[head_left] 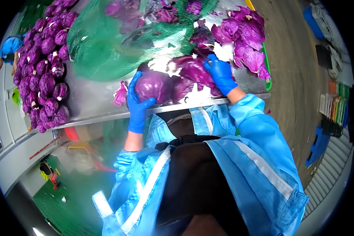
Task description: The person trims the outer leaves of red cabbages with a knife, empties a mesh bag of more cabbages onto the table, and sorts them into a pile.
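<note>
A round red cabbage (155,87) sits at the near edge of the metal table (92,96). My left hand (138,105), in a blue glove, grips its left side, thumb at the front and fingers behind. To its right lie loose red cabbage leaves (192,72) with pale torn parts. My right hand (222,75), also gloved in blue, is at the right edge of these leaves, its fingers curled toward them; what is between the fingertips is hidden. A small torn leaf piece (121,93) lies left of my left hand.
Many red cabbages (43,80) are piled at the table's left side. A green net (122,43) spreads across the middle. More loose leaves (246,37) heap at the right, by a green crate edge (268,63). A person in blue (11,46) is at far left.
</note>
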Demonstrator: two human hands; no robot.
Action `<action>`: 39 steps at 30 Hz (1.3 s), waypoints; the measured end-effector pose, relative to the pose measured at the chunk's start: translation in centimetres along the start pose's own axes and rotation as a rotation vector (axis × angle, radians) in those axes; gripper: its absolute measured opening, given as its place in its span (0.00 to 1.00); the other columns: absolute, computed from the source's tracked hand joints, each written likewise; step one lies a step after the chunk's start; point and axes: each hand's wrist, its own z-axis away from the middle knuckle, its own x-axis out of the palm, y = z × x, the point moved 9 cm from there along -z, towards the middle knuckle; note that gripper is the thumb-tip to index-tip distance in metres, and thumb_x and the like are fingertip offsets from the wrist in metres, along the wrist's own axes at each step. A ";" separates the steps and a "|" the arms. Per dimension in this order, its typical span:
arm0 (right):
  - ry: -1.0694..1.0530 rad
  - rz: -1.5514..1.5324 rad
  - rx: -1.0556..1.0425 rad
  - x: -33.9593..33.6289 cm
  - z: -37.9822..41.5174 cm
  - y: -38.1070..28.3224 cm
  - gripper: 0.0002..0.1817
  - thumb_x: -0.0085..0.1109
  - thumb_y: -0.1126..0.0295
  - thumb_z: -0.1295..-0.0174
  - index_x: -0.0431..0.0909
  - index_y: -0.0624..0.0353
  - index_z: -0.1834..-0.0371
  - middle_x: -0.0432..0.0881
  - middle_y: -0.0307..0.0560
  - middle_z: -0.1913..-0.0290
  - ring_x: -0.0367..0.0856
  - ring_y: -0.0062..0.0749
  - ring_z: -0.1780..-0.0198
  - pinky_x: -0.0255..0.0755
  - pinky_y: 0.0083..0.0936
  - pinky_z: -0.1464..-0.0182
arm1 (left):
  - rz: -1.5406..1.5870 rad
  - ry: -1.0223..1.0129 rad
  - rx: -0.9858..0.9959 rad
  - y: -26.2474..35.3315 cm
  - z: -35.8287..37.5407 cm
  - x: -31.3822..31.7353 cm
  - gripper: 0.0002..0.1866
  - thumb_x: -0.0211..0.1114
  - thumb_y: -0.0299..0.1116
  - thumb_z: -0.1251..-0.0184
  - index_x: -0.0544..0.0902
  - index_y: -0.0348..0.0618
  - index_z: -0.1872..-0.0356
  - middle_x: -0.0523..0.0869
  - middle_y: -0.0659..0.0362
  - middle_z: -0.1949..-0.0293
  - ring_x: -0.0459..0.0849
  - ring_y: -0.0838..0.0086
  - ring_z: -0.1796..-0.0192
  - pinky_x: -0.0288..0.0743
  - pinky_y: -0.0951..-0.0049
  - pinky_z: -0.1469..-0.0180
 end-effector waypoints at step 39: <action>-0.594 -1.117 -0.078 -4.8 -2.5 -21.9 0.43 0.72 0.57 0.43 0.63 0.61 0.27 0.73 0.54 0.34 0.68 0.32 0.33 0.62 0.29 0.33 | 1.208 -0.791 -0.560 3.9 0.1 8.4 0.33 0.56 0.48 0.28 0.59 0.45 0.28 0.73 0.45 0.35 0.76 0.51 0.36 0.74 0.46 0.37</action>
